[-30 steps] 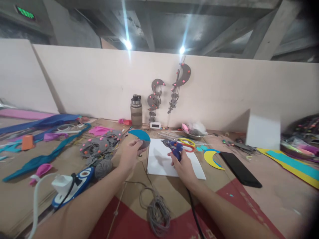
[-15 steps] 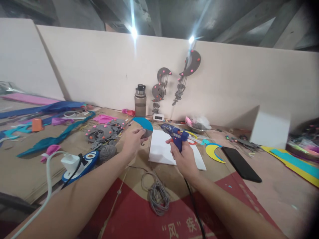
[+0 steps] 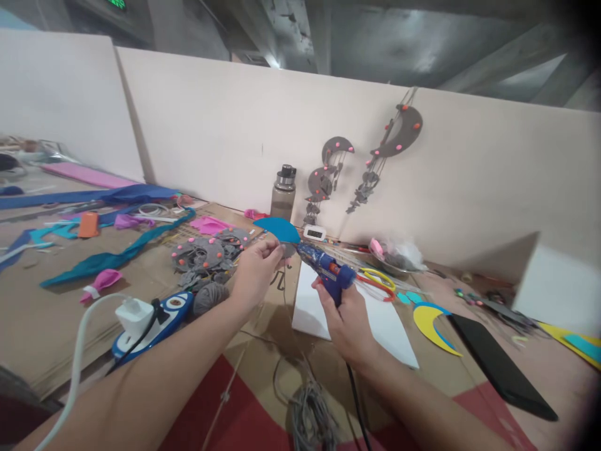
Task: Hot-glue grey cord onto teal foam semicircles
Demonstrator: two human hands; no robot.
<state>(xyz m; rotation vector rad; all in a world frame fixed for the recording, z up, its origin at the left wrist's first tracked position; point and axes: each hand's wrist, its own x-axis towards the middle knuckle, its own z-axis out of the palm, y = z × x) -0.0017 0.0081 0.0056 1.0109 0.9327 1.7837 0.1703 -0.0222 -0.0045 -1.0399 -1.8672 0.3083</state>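
Toward 8 o'clock from the nozzle [image 3: 305, 250], see a blue-and-white power strip [image 3: 164, 322], probably set aside to be out of the way. At 9, notice grey dotted pieces [image 3: 197, 252], heaped apart. Closer at 8, holding a blue-and-grey piece [image 3: 278, 229] by its grey part in a narrow pinch of the left hand [image 3: 256, 272], perhaps to stay off a hot tip. Down at 6, find a cord coil [image 3: 312, 413]. At 5, wrapping the right hand [image 3: 347, 319] around a glue gun [image 3: 328, 269], aiming up-left at that piece; cannot tell whether touching. Beneath, see a white sheet [image 3: 385, 335], likely for catching drips. Farther at 4, spot a yellow crescent [image 3: 424, 326] beside a black phone [image 3: 504, 366]. Locate the pinched piece at 1 from the left hand's middle, at 11 from the right's.
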